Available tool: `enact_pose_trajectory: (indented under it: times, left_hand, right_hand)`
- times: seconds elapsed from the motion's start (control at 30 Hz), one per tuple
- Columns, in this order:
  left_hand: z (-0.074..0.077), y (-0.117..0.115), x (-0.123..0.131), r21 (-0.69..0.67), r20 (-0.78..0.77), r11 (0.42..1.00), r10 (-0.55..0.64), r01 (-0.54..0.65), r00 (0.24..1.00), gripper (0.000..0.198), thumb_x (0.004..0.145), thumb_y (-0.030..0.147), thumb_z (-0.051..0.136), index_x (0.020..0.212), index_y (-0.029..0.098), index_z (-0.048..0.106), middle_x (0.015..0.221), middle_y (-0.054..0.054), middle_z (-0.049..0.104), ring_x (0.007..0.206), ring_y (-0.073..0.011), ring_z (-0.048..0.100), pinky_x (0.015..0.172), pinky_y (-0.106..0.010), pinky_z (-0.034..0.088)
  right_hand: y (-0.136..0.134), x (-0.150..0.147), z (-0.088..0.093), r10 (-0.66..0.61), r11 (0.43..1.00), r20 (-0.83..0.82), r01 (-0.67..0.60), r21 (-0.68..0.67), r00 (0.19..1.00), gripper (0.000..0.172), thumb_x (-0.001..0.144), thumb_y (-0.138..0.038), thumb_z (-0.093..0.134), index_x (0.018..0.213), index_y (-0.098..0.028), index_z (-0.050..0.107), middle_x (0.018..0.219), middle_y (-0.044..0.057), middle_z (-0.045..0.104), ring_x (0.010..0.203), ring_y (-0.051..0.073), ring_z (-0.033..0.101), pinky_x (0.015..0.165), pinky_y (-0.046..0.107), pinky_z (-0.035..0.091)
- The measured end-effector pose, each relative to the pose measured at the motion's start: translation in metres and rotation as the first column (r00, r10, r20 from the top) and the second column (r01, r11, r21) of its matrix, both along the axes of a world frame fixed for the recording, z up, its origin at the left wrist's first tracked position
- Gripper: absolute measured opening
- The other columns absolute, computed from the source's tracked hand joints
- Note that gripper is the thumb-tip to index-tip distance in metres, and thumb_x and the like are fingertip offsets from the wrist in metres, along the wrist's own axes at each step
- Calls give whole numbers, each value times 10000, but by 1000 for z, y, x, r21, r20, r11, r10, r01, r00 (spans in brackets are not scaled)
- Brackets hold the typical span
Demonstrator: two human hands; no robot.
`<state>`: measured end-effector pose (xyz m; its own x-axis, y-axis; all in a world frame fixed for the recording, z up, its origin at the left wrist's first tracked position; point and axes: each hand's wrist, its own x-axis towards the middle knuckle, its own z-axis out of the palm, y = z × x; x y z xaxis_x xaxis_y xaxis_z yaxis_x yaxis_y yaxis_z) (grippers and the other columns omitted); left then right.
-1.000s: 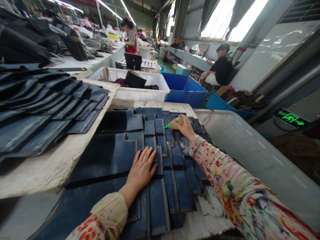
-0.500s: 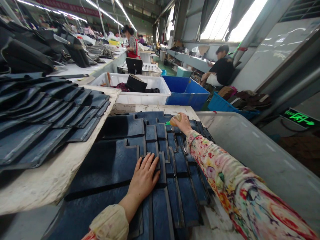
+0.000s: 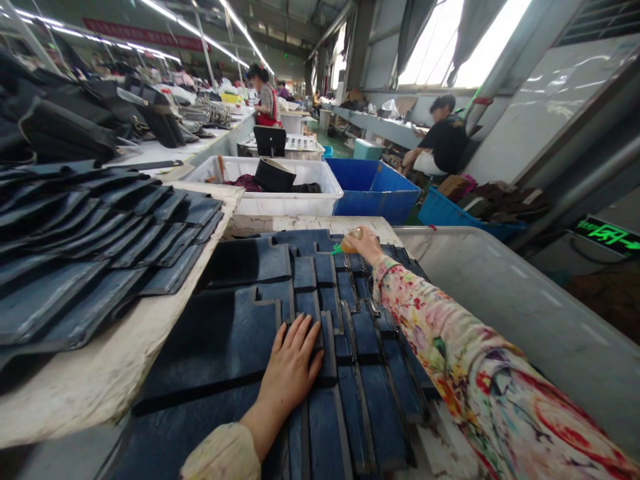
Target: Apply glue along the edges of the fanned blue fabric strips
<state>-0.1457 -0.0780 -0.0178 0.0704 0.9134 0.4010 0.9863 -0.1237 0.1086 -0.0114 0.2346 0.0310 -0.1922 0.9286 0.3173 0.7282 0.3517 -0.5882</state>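
The panels (image 3: 235, 327) are dark blue edged grey, the bottle (image 3: 349, 245) amber with green tip (image 3: 337, 249), the sleeve (image 3: 450, 333) floral.

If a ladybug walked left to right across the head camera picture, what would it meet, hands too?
The overlapped blue pieces on the left, left hand, green bottle tip, right hand, light blue crate, green lit sign.

My left hand (image 3: 293, 363) on overlapping flat dark-blue panels (image 3: 200, 333), my right hand (image 3: 369, 247) around the rounded amber bottle (image 3: 349, 245) over their far end, more panels (image 3: 65, 283) left on a pale flat surface (image 3: 115, 380), a long whitish plastic bin (image 3: 505, 293) right, a white rectangular plastic tub (image 3: 285, 203) behind, a blue rectangular plastic tub (image 3: 390, 203) beside it.
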Motion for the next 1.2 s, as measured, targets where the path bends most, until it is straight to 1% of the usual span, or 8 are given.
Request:
enact_pose_trajectory:
  times: [0.17,0.4,0.6,0.73,0.87,0.97,1.03,1.2]
  left_hand:
    - [0,0,0,7,4,1000,-9,9,1000,444,877,384,421,1294,236,458,1356,-46,472,1270,-226,392,1057,-430,290]
    - [1,0,0,5,2,1000,-7,7,1000,443,875,377,426,1294,234,461,1349,-54,480,1267,-229,395,1059,-434,291]
    - [1,0,-1,5,0,1000,-7,7,1000,444,872,374,433,1291,230,464,1344,-55,485,1262,-228,401,1055,-432,293]
    - [1,-1,-1,-3,3,1000,-8,8,1000,450,873,379,429,1299,237,451,1352,-41,477,1270,-225,392,1056,-434,293]
    - [1,-1,-1,-13,16,1000,-6,6,1000,447,876,378,425,1301,243,450,1359,-42,469,1279,-223,380,1063,-434,284]
    - [1,0,0,1,19,1000,-14,14,1000,443,873,370,433,1293,232,463,1348,-58,480,1272,-229,389,1062,-431,287]
    - [1,0,0,8,18,1000,-16,16,1000,443,871,364,435,1291,226,468,1344,-67,483,1269,-233,392,1060,-432,289]
    - [1,0,0,4,11,1000,-9,9,1000,441,870,372,436,1286,230,472,1345,-62,483,1267,-234,395,1058,-436,292]
  right_hand:
    - [-3,9,11,41,985,10,-39,-167,999,392,717,-502,578,947,-185,554,915,63,611,858,209,572,771,327,439]
    - [1,-5,2,-38,998,12,39,-53,999,389,725,-473,572,966,-168,548,989,98,595,951,225,556,842,339,422]
    - [5,-11,-1,-60,996,-6,59,-71,998,407,723,-491,567,969,-168,540,982,94,596,933,210,560,843,329,423]
    - [-5,-1,8,-9,983,5,10,-184,1000,355,713,-501,574,879,-187,557,873,59,608,813,192,576,730,299,453]
    - [-21,14,19,71,939,-5,-68,-336,997,351,699,-499,590,845,-181,555,819,50,601,702,173,566,555,257,446]
    - [-30,19,24,116,910,6,-104,-402,993,337,711,-483,583,856,-180,558,813,50,602,677,168,556,518,251,432]
    - [-31,19,23,105,924,18,-91,-372,994,336,721,-491,569,858,-184,556,811,46,600,692,171,556,553,265,442]
    - [-22,10,15,-22,987,13,24,-158,1000,340,723,-491,569,875,-188,542,883,60,596,828,192,552,742,314,447]
